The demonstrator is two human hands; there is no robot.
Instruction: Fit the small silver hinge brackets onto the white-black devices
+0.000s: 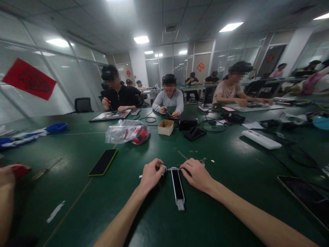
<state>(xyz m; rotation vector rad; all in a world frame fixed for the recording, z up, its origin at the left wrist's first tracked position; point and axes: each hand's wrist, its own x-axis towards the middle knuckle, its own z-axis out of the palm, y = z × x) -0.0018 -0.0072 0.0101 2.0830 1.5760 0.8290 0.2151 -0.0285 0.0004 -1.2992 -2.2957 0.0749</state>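
Observation:
In front of me on the green table [118, 212] lies a narrow device [177, 185] with a black face, a white frame and a grey tab at its near end. My left hand [152, 175] is just left of its far end, thumb and fingers pinched on a small whitish piece [162, 168] whose kind I cannot make out. At the far right corner rests my right hand [197, 175], fingers bent and drawn together; whatever is under the fingertips is hidden. A few small rings [212, 161] lie beyond the right hand.
A phone with a green edge [103, 162] and a screwdriver [46, 169] lie left. Ahead are a plastic bag [120, 132], a small open box [166, 127] and a white power bank-like block [261, 139]. A neighbour's hand [7, 175] reaches in at far left; several people sit opposite.

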